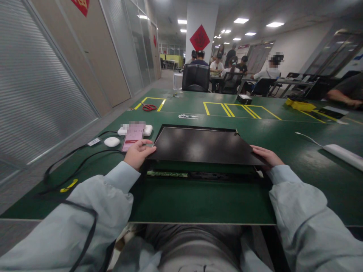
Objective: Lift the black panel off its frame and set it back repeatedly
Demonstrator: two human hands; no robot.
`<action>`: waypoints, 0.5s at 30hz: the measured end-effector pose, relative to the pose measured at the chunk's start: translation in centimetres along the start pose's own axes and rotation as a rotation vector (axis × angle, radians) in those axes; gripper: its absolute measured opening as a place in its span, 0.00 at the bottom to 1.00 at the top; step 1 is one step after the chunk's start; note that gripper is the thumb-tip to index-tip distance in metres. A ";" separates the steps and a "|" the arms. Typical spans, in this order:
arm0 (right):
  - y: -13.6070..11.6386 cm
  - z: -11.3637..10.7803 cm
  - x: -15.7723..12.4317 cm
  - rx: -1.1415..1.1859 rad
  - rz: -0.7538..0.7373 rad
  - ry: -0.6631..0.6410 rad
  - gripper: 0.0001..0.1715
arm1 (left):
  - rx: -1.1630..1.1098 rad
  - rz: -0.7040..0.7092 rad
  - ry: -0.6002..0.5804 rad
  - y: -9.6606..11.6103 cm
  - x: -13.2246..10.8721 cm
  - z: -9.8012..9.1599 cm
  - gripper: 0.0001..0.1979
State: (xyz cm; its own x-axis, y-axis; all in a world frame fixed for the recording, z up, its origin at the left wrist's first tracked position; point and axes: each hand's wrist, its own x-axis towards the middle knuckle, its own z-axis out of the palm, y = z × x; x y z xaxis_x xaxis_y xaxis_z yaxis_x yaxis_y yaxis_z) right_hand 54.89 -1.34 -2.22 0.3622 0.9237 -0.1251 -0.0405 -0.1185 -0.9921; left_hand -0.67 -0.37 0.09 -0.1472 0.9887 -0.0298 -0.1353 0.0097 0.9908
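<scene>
Panel point(198, 147) is held in both hands point(138, 154); the phone point(133, 135) text is blurred.

And we look straight down the room to a white pillar point(202, 13), a red diamond point(200, 37) on its face! Before it, a black chair point(195, 77) beyond the green counter point(204, 204). Left of the pillar, we get grey floor point(166, 77) and slatted blinds point(42, 75); right, ceiling lights point(241, 20) glow, a pale wall point(300, 47) beyond.
</scene>
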 end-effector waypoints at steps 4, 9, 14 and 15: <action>0.7 -0.2 0.9 0.005 0.014 0.029 0.12 | 0.003 0.009 0.009 -0.2 0.1 0.0 0.31; 0.5 -0.3 1.1 -0.006 0.033 0.021 0.12 | 0.021 0.013 0.000 -0.2 0.1 -0.1 0.31; -0.6 -0.3 0.5 -0.039 0.043 -0.014 0.12 | 0.076 -0.014 -0.016 -0.2 0.4 -0.3 0.30; -0.7 -0.2 0.5 -0.038 0.051 -0.012 0.12 | 0.081 -0.017 -0.022 -0.2 0.4 -0.3 0.30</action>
State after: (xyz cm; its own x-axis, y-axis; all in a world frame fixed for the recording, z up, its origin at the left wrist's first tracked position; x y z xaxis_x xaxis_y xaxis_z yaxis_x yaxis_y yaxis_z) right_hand 55.29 -0.92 -1.54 0.3497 0.9203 -0.1755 -0.0228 -0.1789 -0.9836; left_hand -1.04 -0.02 -0.12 -0.1240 0.9913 -0.0450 -0.0580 0.0380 0.9976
